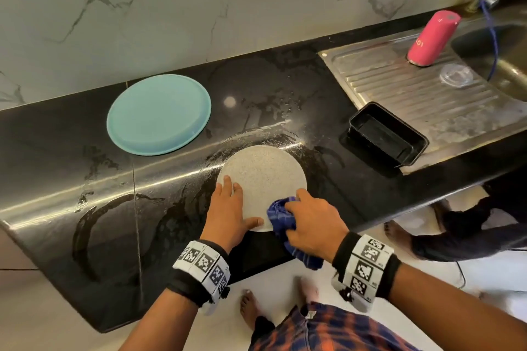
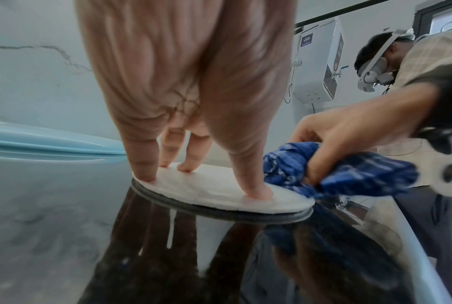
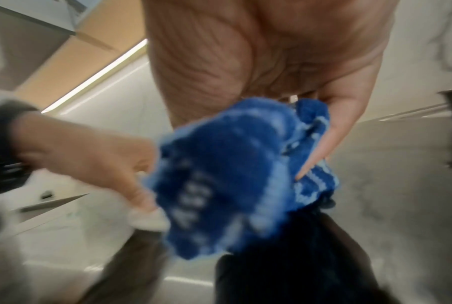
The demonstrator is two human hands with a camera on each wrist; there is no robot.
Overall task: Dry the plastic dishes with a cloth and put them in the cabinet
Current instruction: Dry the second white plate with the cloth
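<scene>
Presently left hand [image 1: 231,209], fingers straight, pins speckled plate [image 1: 266,168]; right hand [image 1: 312,218] clutches blue cloth [image 1: 281,215] at plate's five o'clock: advise firm, overlapping wipes.

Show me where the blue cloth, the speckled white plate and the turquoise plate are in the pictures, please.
blue cloth [image 1: 281,215]: head view, bunched part under the right hand.
speckled white plate [image 1: 266,171]: head view, bare middle.
turquoise plate [image 1: 158,114]: head view, centre.

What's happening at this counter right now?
A person is drying a speckled white plate lying upside down on the wet black counter. The left hand presses it flat with spread fingers; the right hand grips a bunched blue cloth at its near edge. A teal plate waits behind.
</scene>
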